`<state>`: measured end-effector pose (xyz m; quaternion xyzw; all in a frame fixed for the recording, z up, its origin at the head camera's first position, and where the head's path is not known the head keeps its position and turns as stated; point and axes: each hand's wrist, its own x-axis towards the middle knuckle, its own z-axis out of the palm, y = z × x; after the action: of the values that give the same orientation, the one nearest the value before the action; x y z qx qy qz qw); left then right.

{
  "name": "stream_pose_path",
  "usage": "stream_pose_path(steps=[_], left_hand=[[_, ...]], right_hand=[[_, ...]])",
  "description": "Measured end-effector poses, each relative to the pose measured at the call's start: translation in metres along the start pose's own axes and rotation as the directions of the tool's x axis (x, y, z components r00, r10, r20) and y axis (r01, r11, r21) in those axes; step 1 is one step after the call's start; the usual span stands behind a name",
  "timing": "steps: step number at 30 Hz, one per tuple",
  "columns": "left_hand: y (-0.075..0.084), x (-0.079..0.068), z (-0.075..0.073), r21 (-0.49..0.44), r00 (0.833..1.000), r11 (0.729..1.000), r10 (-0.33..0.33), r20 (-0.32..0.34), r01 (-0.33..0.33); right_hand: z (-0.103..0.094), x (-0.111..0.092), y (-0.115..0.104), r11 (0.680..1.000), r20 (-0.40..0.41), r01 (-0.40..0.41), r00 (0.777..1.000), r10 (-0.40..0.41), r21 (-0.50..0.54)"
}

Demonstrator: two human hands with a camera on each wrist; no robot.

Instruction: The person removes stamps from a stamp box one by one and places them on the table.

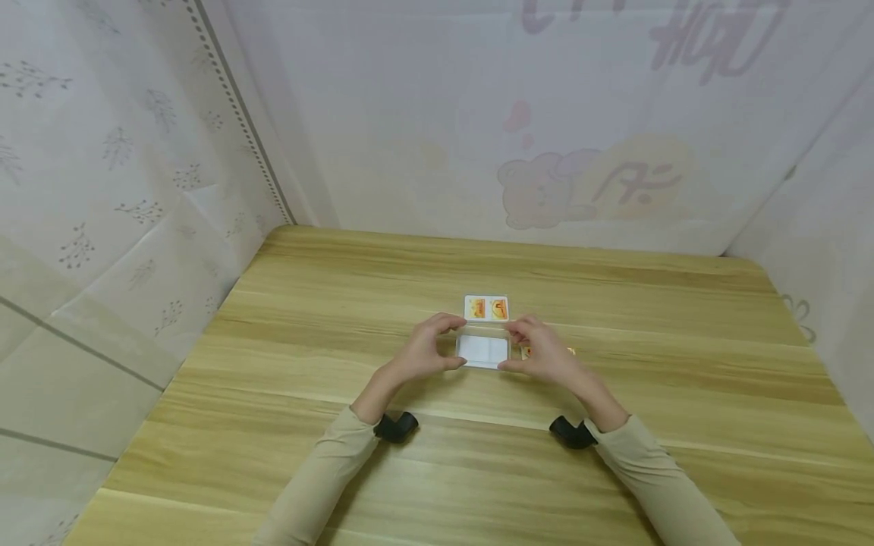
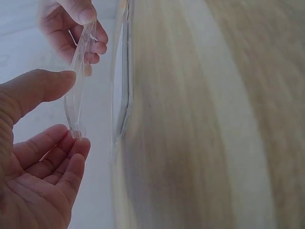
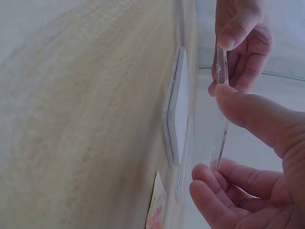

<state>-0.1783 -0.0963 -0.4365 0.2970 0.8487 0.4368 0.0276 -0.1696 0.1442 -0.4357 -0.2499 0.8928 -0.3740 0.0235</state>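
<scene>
Sleeves [image 1: 321, 470] lie nearest me; toward twelve o'clock, the left hand [image 1: 422, 351] and right hand [image 1: 548, 353] pinch a clear cover [image 2: 75, 100] between fingers above the white case [image 3: 180, 107]. I'd judge uneven grip could drop it.

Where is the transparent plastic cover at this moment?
In the head view, just right of centre, the cover is held between left hand and right hand, raised above the white panel.

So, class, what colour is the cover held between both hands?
The cover is clear and colourless, seen best in the left wrist view.
</scene>
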Motion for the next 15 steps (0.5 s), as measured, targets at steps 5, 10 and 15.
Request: stream_pose_path(steps=[5,10,15], left_hand=[[-0.0013,0.0006,0.0018,0.010,1.000,1.000,0.008,0.003,-0.008],[-0.0017,0.0015,0.0037,0.016,1.000,1.000,-0.007,0.012,0.007],[-0.0015,0.0022,0.0049,0.017,0.999,0.999,-0.028,0.027,0.028]], right_hand=[[0.0003,0.0004,-0.0003,1.000,0.003,-0.006,1.000,0.006,-0.029],[0.0011,0.0011,0.0000,0.998,0.028,-0.029,0.999,0.031,-0.055],[0.0015,0.0017,-0.0002,0.997,0.041,-0.052,0.998,0.054,-0.058]])
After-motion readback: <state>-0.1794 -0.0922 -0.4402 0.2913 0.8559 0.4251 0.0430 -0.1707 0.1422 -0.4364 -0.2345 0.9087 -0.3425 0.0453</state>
